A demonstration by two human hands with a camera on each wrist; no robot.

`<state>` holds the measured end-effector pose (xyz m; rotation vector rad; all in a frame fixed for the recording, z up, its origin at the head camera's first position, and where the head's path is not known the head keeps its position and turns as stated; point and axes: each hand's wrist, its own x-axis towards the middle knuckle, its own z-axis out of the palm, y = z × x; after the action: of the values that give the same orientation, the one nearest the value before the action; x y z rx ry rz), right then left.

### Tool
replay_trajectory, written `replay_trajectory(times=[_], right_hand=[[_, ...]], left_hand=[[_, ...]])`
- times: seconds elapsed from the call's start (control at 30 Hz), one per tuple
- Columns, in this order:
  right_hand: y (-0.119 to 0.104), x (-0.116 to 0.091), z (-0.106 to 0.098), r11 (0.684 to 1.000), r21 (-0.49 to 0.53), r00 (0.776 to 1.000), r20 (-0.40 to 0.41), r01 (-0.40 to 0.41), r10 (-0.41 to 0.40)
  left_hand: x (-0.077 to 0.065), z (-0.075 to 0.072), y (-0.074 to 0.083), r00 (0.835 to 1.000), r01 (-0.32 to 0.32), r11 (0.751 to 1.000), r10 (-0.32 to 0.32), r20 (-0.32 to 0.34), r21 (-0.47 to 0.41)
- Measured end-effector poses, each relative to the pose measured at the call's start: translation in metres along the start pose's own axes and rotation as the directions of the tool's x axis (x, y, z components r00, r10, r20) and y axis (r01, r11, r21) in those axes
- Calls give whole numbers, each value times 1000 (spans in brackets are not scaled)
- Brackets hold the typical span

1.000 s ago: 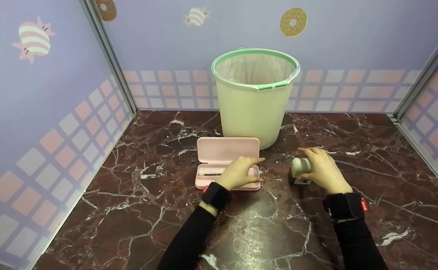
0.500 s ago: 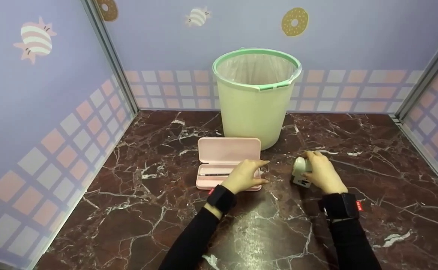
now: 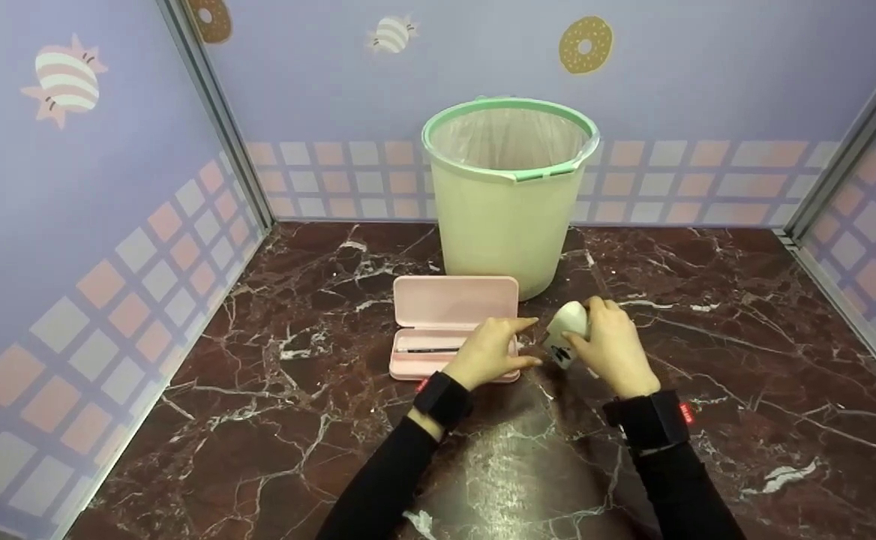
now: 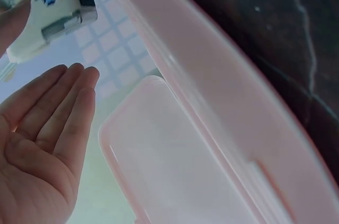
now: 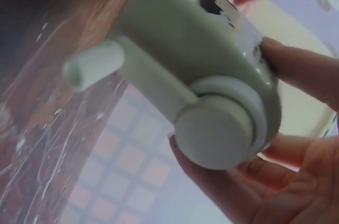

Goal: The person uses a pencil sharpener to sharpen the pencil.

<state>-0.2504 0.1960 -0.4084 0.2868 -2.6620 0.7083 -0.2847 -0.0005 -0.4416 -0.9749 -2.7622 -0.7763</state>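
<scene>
A pale green crank pencil sharpener [image 3: 567, 324] is tilted in my right hand [image 3: 619, 351], which grips it by its rounded end. Its crank handle [image 5: 95, 65] and round hub show large in the right wrist view. To the left lies an open pink pencil case [image 3: 455, 300], lid raised. A dark slender pen or pencil [image 3: 424, 350] rests inside it. My left hand [image 3: 487, 351] hovers over the case's right part with nothing in its grasp. In the left wrist view its fingers [image 4: 66, 107] are straight, below the sharpener [image 4: 47, 9].
Behind the pencil case stands a light green waste bin [image 3: 509, 217] with a plastic liner and green rim. Purple patterned panels [image 3: 318, 90] enclose the back and sides. The surface is a dark red marbled tabletop [image 3: 258, 435].
My right hand has taken hold of the sharpener, tilted it and brought it left toward the left hand. The left hand has shifted slightly right over the pencil case.
</scene>
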Motion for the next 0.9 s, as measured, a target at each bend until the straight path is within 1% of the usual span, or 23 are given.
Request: replay_trajectory(times=[0.13, 0.2, 0.37, 0.5, 0.7, 0.8, 0.9], right_hand=[[-10, -2, 5, 1000, -1, 998, -56, 0, 0], [-13, -2, 8, 1000, 1, 996, -85, 1, -1], [-19, -3, 13, 1000, 2, 993, -120, -5, 5], [-18, -4, 15, 1000, 2, 990, -140, -4, 5], [-19, -4, 13, 1000, 9, 991, -137, -4, 5], [-19, -3, 10, 1000, 21, 992, -122, -4, 7], [-18, -2, 7, 999, 50, 994, -110, 8, -2]], left_hand=[[0, 0, 2, 999, 27, 1000, -27, -21, -5], [0, 0, 3, 999, 38, 999, -38, -36, 7], [1, 2, 4, 996, 30, 999, -27, -80, 42], [0, 7, 6, 994, 24, 999, -20, -109, 28], [-1, 13, 9, 988, 47, 999, -45, -149, 5], [-2, 13, 11, 983, 64, 998, -62, -171, 6], [-2, 12, 11, 981, 71, 997, -69, -179, 4]])
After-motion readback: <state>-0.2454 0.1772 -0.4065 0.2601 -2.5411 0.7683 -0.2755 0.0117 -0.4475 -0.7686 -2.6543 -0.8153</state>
